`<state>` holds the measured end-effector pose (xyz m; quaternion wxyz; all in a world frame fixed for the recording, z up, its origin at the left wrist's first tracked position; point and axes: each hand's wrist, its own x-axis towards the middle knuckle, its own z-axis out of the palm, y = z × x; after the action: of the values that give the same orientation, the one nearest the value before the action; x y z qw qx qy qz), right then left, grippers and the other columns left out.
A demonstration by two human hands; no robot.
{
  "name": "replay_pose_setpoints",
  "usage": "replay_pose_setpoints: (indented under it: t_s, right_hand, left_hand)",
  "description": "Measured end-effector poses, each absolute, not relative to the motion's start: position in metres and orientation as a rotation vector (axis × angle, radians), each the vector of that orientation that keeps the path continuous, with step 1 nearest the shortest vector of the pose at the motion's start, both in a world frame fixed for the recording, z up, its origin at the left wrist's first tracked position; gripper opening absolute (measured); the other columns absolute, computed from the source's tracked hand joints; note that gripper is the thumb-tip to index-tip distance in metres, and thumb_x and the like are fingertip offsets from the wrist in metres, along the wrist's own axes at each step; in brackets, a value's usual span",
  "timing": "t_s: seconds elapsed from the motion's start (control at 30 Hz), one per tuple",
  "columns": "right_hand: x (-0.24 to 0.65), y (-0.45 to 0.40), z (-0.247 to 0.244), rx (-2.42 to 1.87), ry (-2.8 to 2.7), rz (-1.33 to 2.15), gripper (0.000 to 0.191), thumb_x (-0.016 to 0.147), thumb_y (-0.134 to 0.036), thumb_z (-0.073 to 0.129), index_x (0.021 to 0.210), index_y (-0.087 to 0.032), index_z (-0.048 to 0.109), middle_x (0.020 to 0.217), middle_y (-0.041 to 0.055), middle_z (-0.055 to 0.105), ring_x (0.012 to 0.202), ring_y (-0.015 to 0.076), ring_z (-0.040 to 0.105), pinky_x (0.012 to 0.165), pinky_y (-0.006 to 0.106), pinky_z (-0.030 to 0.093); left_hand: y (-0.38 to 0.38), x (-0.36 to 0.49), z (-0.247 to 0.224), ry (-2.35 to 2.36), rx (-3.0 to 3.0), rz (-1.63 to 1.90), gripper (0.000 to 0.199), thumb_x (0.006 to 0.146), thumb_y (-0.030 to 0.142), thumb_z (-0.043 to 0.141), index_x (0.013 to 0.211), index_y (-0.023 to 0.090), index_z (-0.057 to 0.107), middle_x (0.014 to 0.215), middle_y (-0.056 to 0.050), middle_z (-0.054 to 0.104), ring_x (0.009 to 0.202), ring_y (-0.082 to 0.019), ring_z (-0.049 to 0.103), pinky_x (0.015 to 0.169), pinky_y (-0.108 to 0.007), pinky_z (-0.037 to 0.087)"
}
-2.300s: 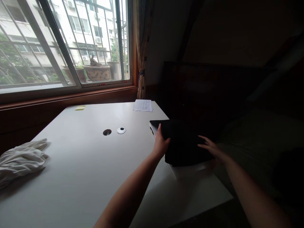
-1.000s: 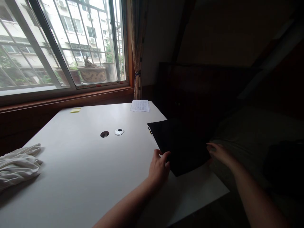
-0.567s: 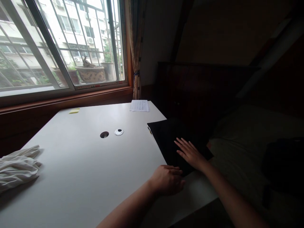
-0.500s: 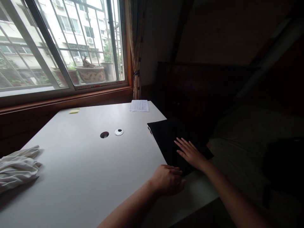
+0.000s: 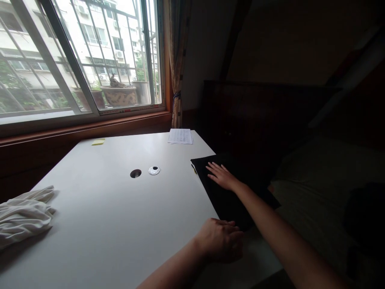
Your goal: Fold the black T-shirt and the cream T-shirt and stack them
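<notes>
A flat black piece [image 5: 240, 192], which looks like folded cloth, lies over the right edge of the white table. A thin pale strip and a bit of yellow show along its far left edge. My right hand [image 5: 221, 175] rests flat on its far left part, palm down and fingers spread. At the near edge of the black cloth, my left hand [image 5: 221, 240] is closed, its knuckles up and fingers curled over that edge. The fingertips are in shadow, and how much cloth they pinch is hidden.
Crumpled white cloth [image 5: 27, 214] lies at the left of the white table [image 5: 120, 224]. Written papers [image 5: 180, 136] and yellow sticky notes [image 5: 98, 141] are at the back. A round hole [image 5: 135, 174] and its cover [image 5: 154, 170] sit mid-table. Behind is a barred window [image 5: 90, 56].
My right hand has slid over the black cloth toward its far left corner. My left hand stays at the near edge. The whole view has shifted slightly.
</notes>
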<state>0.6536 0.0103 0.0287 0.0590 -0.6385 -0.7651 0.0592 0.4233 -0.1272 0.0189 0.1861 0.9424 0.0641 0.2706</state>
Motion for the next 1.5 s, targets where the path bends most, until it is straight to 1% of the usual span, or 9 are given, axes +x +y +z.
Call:
replay_pose_setpoints:
  t_s: [0.13, 0.37, 0.53, 0.73, 0.87, 0.97, 1.17, 1.4, 1.5]
  right_hand:
    - [0.698, 0.034, 0.029, -2.163, -2.059, 0.162, 0.062, 0.102, -0.058, 0.030, 0.158, -0.031, 0.035, 0.167, 0.0003, 0.025, 0.155, 0.0234, 0.017, 0.126, 0.049, 0.011]
    - [0.742, 0.037, 0.031, -2.397, -1.706, 0.073, 0.066, 0.103, -0.054, 0.020, 0.158, -0.021, 0.034, 0.164, 0.0153, 0.032, 0.149, 0.0348, 0.034, 0.117, 0.066, 0.026]
    - [0.695, 0.047, 0.025, -2.240, -1.902, 0.024, 0.063, 0.102, -0.053, 0.023, 0.155, -0.022, 0.039, 0.166, 0.0086, 0.030, 0.154, 0.0306, 0.020, 0.123, 0.062, 0.012]
    - [0.597, 0.045, 0.010, -1.961, -2.220, 0.057, 0.067, 0.102, -0.059, 0.028, 0.158, -0.024, 0.034, 0.166, 0.0058, 0.027, 0.154, 0.0263, 0.021, 0.126, 0.051, 0.011]
    - [0.553, 0.024, 0.006, -1.765, -2.438, -0.013, 0.063, 0.101, -0.057, 0.039, 0.155, -0.026, 0.041, 0.168, 0.0054, 0.023, 0.156, 0.0313, 0.011, 0.125, 0.055, 0.009]
    - [0.534, 0.006, 0.005, -1.646, -2.545, 0.017, 0.056, 0.104, -0.050, 0.036, 0.155, -0.028, 0.041, 0.165, 0.0053, 0.031, 0.154, 0.0285, 0.020, 0.126, 0.055, 0.006]
    - [0.505, -0.033, 0.009, -1.555, -2.578, 0.223, 0.062, 0.106, -0.054, 0.030, 0.161, -0.026, 0.027, 0.170, 0.0051, 0.013, 0.156, 0.0266, 0.011, 0.127, 0.049, 0.014]
    - [0.485, -0.072, 0.006, -1.471, -2.559, 0.256, 0.062, 0.105, -0.053, 0.034, 0.162, -0.034, 0.019, 0.169, -0.0026, 0.012, 0.156, 0.0262, 0.014, 0.128, 0.050, 0.011]
    - [0.482, -0.087, 0.000, -1.425, -2.491, 0.230, 0.056, 0.104, -0.048, 0.041, 0.158, -0.043, 0.028, 0.164, -0.0105, 0.031, 0.153, 0.0264, 0.025, 0.128, 0.045, 0.018]
  left_hand:
    - [-0.126, 0.424, 0.016, 0.190, 2.670, 0.753, 0.021, 0.085, 0.027, 0.060, 0.104, 0.021, 0.067, 0.090, -0.005, 0.076, 0.095, -0.022, 0.073, 0.083, -0.029, 0.059]
    - [-0.125, 0.428, 0.007, 0.266, 2.672, 0.841, 0.019, 0.079, 0.031, 0.065, 0.096, 0.023, 0.067, 0.076, -0.003, 0.072, 0.071, -0.019, 0.071, 0.057, -0.024, 0.052]
    - [-0.122, 0.430, -0.001, 0.376, 2.594, 1.039, 0.012, 0.077, 0.027, 0.060, 0.066, 0.022, 0.057, 0.053, 0.002, 0.056, 0.042, -0.013, 0.053, 0.040, -0.027, 0.031]
    - [-0.119, 0.428, -0.013, 0.447, 2.510, 1.224, 0.023, 0.081, 0.031, 0.052, 0.059, 0.024, 0.050, 0.048, -0.001, 0.047, 0.040, -0.013, 0.041, 0.045, -0.029, 0.034]
    - [-0.121, 0.429, -0.019, 0.346, 2.518, 1.258, 0.024, 0.080, 0.033, 0.054, 0.058, 0.023, 0.052, 0.047, 0.000, 0.047, 0.039, -0.013, 0.040, 0.045, -0.029, 0.035]
    - [-0.123, 0.429, -0.017, 0.269, 2.573, 1.199, 0.025, 0.080, 0.032, 0.059, 0.058, 0.023, 0.053, 0.047, 0.001, 0.048, 0.039, -0.013, 0.044, 0.045, -0.031, 0.038]
    - [-0.130, 0.428, -0.009, 0.041, 2.618, 1.158, 0.034, 0.080, 0.034, 0.065, 0.052, 0.025, 0.048, 0.046, 0.002, 0.048, 0.043, -0.014, 0.048, 0.047, -0.031, 0.042]
    - [-0.151, 0.410, 0.067, 0.262, 2.213, 1.411, 0.037, 0.093, 0.035, 0.045, 0.061, 0.023, 0.057, 0.051, -0.003, 0.054, 0.046, -0.016, 0.052, 0.058, -0.034, 0.049]
    - [-0.152, 0.381, 0.117, 0.215, 1.937, 1.480, 0.038, 0.099, 0.033, 0.045, 0.071, 0.019, 0.065, 0.059, -0.004, 0.061, 0.052, -0.015, 0.058, 0.061, -0.030, 0.050]
